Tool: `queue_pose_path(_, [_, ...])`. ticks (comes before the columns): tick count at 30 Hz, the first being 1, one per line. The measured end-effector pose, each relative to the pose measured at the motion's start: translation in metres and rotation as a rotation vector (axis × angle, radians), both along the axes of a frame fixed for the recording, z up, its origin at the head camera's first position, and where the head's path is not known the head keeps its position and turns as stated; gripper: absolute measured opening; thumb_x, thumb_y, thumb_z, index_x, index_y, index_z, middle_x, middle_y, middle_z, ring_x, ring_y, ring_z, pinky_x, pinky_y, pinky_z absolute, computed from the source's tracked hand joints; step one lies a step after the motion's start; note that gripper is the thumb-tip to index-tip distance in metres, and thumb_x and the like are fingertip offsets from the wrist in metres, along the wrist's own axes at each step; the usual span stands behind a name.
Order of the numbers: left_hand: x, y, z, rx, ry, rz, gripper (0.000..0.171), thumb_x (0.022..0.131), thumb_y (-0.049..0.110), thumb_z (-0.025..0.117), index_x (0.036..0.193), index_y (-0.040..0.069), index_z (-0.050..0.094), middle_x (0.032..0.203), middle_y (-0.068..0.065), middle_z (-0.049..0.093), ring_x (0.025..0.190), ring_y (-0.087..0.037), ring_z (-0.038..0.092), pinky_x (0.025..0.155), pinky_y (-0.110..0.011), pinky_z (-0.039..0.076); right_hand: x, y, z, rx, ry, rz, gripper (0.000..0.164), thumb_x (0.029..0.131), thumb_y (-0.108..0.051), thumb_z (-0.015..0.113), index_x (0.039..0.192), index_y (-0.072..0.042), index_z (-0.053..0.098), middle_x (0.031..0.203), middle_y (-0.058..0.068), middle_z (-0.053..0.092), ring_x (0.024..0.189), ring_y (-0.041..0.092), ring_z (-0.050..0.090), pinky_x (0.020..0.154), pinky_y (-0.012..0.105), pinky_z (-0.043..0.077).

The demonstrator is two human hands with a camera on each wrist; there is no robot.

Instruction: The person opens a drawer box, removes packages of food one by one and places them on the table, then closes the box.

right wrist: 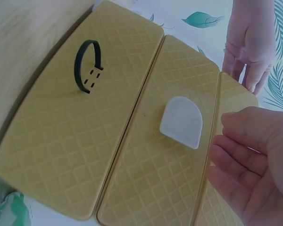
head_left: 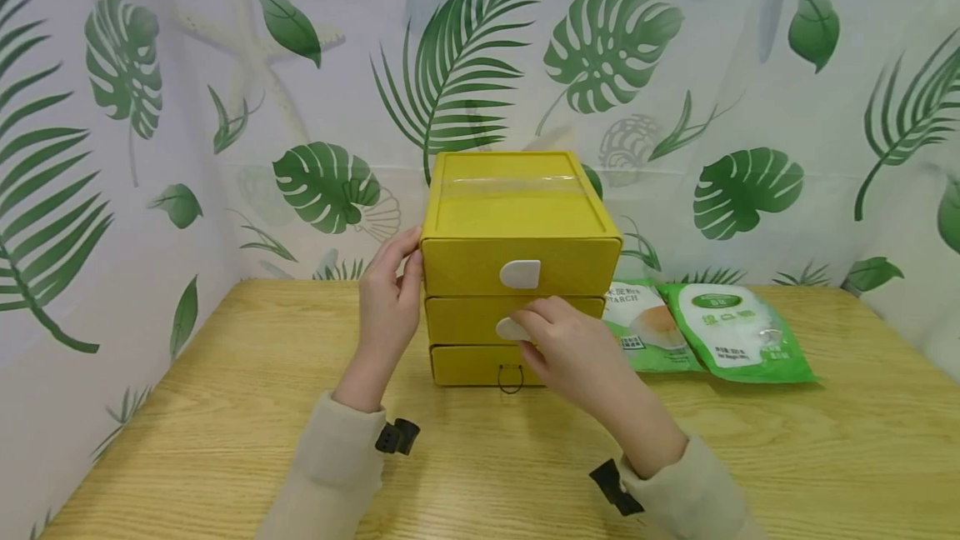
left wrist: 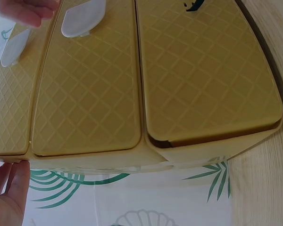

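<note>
A yellow three-drawer box (head_left: 517, 211) stands in the middle of the table, its drawer fronts facing me and all pushed in. My left hand (head_left: 388, 302) rests against the upper left side of the box, fingertips at the front edge. In front of the middle drawer is my right hand (head_left: 573, 348), fingers loosely bent with nothing between them. It is close to that drawer's white tab handle (right wrist: 181, 121), with a gap showing in the right wrist view. The top drawer has a white tab (head_left: 520, 274) too; the bottom one carries a black loop (right wrist: 78, 66).
Two green and white bags lie right of the box: a starch bag (head_left: 660, 340), partly hidden behind it, and another bag (head_left: 738, 332). A leaf-print cloth (head_left: 480, 65) hangs behind the wooden table (head_left: 862, 440). Clear tape (head_left: 517, 184) crosses the box top.
</note>
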State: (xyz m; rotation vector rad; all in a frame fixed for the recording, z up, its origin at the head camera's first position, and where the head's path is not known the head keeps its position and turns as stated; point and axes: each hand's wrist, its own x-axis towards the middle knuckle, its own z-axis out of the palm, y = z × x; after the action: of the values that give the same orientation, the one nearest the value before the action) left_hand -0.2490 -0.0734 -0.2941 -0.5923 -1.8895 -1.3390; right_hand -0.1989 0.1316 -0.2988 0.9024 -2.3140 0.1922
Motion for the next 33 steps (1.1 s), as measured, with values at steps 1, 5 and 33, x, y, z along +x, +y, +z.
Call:
queue_pose_path(1, [0.0,0.0,0.0,-0.002,-0.001,0.002,0.025,0.09,0.0,0.048,0.113,-0.005,0.057,0.113,-0.014,0.055,0.1,-0.022,0.054,0.066,-0.03,0.053,0.001,0.001,0.0,0.002,0.004,0.004,0.022,0.071,-0.008,0.071,0.092,-0.003,0.064,0.087,0.005,0.061,0.076,0.019,0.057,0.055,0.027,0.05])
queue_pose_path(5, [-0.001,0.0,0.001,-0.006,0.002,0.002,0.025,0.09,0.0,0.048,0.113,-0.005,0.056,0.113,-0.015,0.055,0.101,-0.023,0.053,0.067,-0.031,0.053,0.005,0.006,0.001,0.01,0.016,0.019,0.024,0.069,-0.008,0.072,0.091,-0.003,0.065,0.086,0.005,0.061,0.075,0.019,0.056,0.053,0.026,0.05])
queue_pose_path(33, [0.001,0.001,0.002,-0.025,-0.023,0.003,0.026,0.089,0.0,0.048,0.114,-0.005,0.056,0.112,-0.015,0.055,0.1,-0.023,0.053,0.068,-0.032,0.053,0.006,-0.002,-0.01,0.071,-0.059,0.06,0.02,0.07,-0.007,0.07,0.089,-0.005,0.062,0.083,0.001,0.058,0.068,0.014,0.053,0.047,0.023,0.046])
